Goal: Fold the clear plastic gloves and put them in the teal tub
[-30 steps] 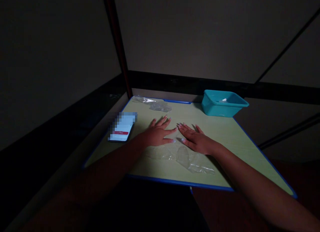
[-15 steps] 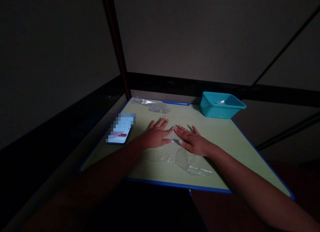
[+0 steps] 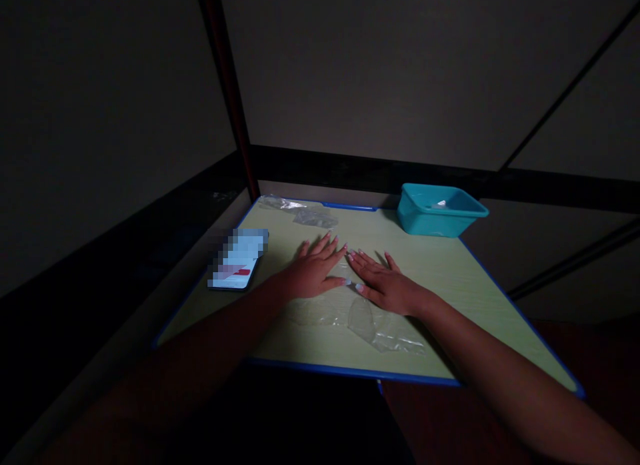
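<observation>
A thin piece of clear plastic (image 3: 383, 328), wrinkled and see-through like a bag or film, lies on the table near its front edge. My left hand (image 3: 316, 271) rests palm down over its left part, fingers spread. Palm down as well, my right hand (image 3: 385, 283) lies over its far right part with the fingers stretched out. The fingertips of both hands almost meet, a small gap between them. Parts of the plastic are hidden under the hands.
More crumpled clear plastic (image 3: 315, 217) lies at the table's back left. A phone (image 3: 240, 258) with a lit screen lies at the left edge. A turquoise basket (image 3: 435, 221) with something pale inside stands at the back right. The pale table (image 3: 480, 318) has a blue rim.
The fingertips of both hands have drawn slightly apart, and the left fingers have shifted a little. The view has moved slightly; the plastic lies as before.
</observation>
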`<state>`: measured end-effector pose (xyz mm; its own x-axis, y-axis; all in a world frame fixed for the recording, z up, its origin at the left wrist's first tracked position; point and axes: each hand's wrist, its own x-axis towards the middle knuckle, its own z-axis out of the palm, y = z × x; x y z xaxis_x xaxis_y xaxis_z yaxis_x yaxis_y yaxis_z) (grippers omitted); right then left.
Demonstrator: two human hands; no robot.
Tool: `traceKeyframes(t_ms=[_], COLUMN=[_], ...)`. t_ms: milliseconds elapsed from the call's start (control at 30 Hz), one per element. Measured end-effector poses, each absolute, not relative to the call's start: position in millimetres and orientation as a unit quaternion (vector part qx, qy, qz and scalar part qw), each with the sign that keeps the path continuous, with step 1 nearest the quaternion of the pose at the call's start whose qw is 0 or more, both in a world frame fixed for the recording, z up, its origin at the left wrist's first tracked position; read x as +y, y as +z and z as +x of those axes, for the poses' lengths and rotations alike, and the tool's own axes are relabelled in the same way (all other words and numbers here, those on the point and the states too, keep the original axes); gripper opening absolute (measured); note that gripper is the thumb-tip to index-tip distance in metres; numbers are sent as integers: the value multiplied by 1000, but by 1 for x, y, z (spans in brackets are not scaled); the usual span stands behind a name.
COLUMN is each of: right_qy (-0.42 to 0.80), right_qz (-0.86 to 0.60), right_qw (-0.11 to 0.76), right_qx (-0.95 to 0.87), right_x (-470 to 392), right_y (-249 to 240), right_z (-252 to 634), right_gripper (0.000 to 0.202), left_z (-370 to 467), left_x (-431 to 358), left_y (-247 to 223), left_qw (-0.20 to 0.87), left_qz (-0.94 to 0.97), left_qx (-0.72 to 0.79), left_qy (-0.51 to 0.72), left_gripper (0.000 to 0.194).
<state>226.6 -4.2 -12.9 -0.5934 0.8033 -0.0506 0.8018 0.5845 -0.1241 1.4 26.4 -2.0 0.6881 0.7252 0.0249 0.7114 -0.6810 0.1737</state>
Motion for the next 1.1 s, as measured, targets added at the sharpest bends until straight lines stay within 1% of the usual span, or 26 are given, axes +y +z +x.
traceKeyframes(t_ms=[200,300,400,467,567,667,867,1100], right_qy=[61,55,56,65,76,69,72,80], right_qz=[-475,-480,-455,-443,-447,-472,-478,-490], right_qw=[-9,-3,12,7,-13,-14,-12,-24], right_qx=[-878,-876,-888,-894,-891,-879,-876,-868], right_x=[-5,-6,-7,-8,-9,-11,-13,-10], right_y=[-13,-12,-12,-12,-11,-7,-4,-6], right_z=[227,227,226,225,223,222,219,218], right_gripper=[64,65,65,65,65,68,71,69], left_z=[-1,-1,0,-1,-1,-2,-1,-1], left_x=[30,33,34,34,32,33,35,32], left_y=[-11,-11,-8,-8,-10,-14,-15,-21], left_qw=[86,98,111,113,114,101,73,57], left_qz=[910,907,909,914,920,919,912,918], left_qx=[406,407,396,381,373,381,402,393], left_qy=[7,32,74,82,41,-8,29,-13], left_gripper=[77,76,71,68,70,71,68,72])
